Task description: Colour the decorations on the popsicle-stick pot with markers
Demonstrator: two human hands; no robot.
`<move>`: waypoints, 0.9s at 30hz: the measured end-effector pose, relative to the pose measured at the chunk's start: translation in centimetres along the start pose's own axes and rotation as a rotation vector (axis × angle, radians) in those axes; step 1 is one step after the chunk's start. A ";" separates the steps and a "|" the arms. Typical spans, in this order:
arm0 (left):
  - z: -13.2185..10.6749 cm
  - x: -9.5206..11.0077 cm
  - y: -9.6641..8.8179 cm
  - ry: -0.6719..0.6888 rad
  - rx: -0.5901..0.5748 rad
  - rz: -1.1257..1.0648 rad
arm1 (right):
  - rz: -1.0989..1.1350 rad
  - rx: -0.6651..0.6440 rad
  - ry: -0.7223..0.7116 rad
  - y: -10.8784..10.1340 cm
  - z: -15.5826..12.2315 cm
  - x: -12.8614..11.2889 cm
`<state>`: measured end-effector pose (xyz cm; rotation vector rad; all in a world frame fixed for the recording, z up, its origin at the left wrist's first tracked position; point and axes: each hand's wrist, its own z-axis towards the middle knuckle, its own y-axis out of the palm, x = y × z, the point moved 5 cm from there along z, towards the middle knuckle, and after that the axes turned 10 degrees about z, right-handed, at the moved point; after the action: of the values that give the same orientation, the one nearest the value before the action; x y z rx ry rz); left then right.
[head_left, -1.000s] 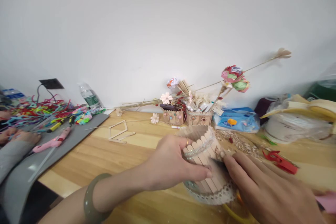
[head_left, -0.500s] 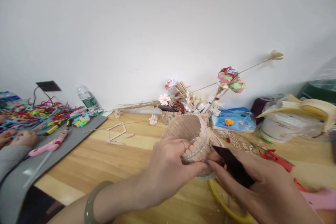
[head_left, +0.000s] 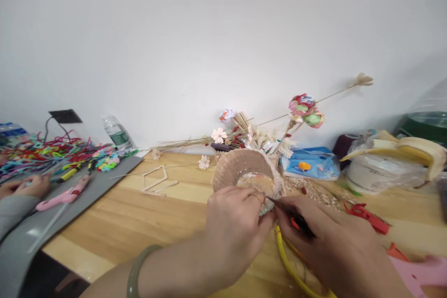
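Observation:
A round basket [head_left: 240,163] built of pale wooden slats is tilted with its mouth facing me, its clear, shiny bottom showing inside. My left hand [head_left: 235,230] is closed over the basket's near edge, thumb and fingers on either side of the wall. My right hand [head_left: 328,237] grips a dark pointed blade [head_left: 279,203] with a bit of red near the fingers; its kind is not clear. The blade's tip meets the basket's edge close to the left thumb. A yellow loop [head_left: 289,260], perhaps a handle, lies under the right hand.
Behind the basket lie dried and paper flowers [head_left: 305,107]. To the right are a blue wipes pack [head_left: 310,163], wood scraps, a red clip-like tool [head_left: 368,216], a pink glue gun [head_left: 419,270] and a banana peel [head_left: 394,149]. At left, a person's hands [head_left: 33,186] work beside colourful yarn.
The basket has tipped so more of its inside and bottom shows. The dark blade has turned edge-on, and its tip has moved left to the basket's edge.

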<state>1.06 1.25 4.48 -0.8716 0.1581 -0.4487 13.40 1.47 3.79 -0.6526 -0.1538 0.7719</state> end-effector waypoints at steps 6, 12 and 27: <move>0.8 -1.3 3.1 -0.266 -0.314 -0.205 | -0.065 -0.060 -0.132 1.3 -0.3 0.9; 0.9 -1.9 5.5 -0.412 -0.277 -0.478 | 0.015 0.024 -0.084 1.2 0.2 2.2; 1.2 -2.2 5.2 -0.405 -0.408 -0.912 | 0.348 0.051 0.366 -0.3 0.1 5.3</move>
<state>1.09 5.96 1.13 -1.4035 -0.5672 -1.0946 17.37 5.05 3.55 -0.7713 0.3205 0.9710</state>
